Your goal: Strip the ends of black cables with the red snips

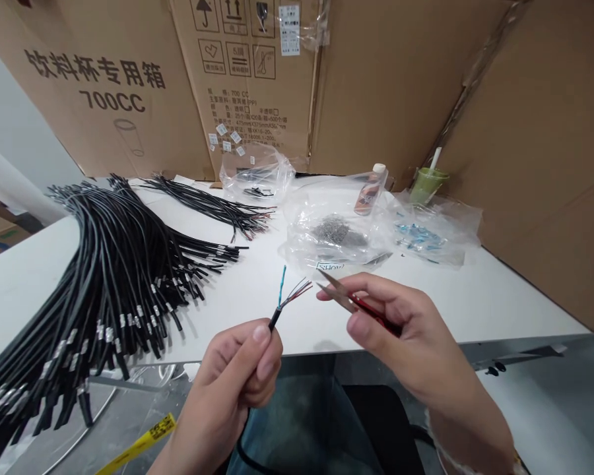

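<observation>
By the tabletop (228,287), the left hand (247,366) pinches a cable (274,320) just below its bared wires (290,299), seemingly for steadiness, the right hand (408,330) clamped around scissors (367,307).

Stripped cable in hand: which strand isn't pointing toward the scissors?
The turquoise strand, nearly upright at the tip of the black cable; the other strands fan right, toward the scissors in the right hand.

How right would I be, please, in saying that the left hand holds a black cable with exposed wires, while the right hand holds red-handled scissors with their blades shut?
Only the blades are misread: in the head view, the blades stand open, tips apart. The left hand does hold the black cable with exposed wires, and the right hand the red-handled scissors.
</observation>
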`<state>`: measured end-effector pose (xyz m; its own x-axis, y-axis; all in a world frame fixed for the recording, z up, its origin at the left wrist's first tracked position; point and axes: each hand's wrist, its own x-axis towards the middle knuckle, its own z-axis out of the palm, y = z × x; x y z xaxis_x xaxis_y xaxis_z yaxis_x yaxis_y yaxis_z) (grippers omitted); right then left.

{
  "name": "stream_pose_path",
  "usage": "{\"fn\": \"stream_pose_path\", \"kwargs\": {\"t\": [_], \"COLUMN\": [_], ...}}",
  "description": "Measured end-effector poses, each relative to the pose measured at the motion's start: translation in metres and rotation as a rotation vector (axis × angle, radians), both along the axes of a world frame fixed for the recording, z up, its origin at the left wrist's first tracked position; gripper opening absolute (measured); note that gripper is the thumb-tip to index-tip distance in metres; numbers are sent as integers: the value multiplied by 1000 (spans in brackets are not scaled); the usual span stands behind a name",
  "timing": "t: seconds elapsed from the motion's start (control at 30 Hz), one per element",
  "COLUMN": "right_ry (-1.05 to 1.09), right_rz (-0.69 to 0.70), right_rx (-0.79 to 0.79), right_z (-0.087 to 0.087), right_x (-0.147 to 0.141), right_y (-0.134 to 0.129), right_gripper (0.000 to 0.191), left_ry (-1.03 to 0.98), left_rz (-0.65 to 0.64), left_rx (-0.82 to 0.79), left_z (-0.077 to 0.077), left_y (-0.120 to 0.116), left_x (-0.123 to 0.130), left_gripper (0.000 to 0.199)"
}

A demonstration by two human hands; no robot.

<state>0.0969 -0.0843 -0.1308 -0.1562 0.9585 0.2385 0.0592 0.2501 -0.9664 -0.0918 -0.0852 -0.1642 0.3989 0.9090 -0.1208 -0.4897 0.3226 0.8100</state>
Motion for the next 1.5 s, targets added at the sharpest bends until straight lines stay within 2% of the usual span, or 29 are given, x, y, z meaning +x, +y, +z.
{"fn": "stream_pose_path", "kwargs": {"t": [0.1, 0.23, 0.33, 0.57, 0.67, 0.77, 0.83, 0.93, 1.07, 1.17, 1.33, 1.5], "right_ry": [-236, -512, -584, -651, -535, -220, -24, 90, 113, 142, 195, 216], "right_rz": [-90, -94, -28, 29, -40, -194, -250, -200, -127, -67, 24, 44], "right_rx": [211, 419, 484, 500, 401, 258, 177, 71, 1, -22, -29, 3], "right_z": [4, 10, 11, 11, 12, 11, 10, 8, 8, 8, 9, 11], "right_x": [2, 1, 0, 3, 3, -7, -16, -29, -37, -38, -37, -35], "right_y": [-1, 0, 1, 6, 6, 8, 11, 17, 23, 26, 27, 25], "right_gripper": [18, 36, 43, 39, 29, 15, 14, 19, 11, 14, 13, 9], "left_ry": [20, 78, 142, 371, 468, 561, 606, 627, 606, 544, 424, 396], "left_rz": [14, 44, 75, 208, 254, 321, 371, 402, 396, 371, 243, 223], "left_rx": [4, 11, 95, 201, 255, 292, 288, 279, 271, 236, 251, 274], "left_z": [1, -1, -4, -7, -5, -1, 2, 6, 7, 4, -3, -6], "left_y": [1, 1, 1, -2, -4, -7, -9, -11, -12, -11, -7, -7], "left_x": [1, 0, -1, -2, 0, 6, 11, 17, 18, 14, 5, 3], "left_gripper": [48, 48, 48, 49, 48, 46, 45, 43, 44, 47, 48, 48]}}
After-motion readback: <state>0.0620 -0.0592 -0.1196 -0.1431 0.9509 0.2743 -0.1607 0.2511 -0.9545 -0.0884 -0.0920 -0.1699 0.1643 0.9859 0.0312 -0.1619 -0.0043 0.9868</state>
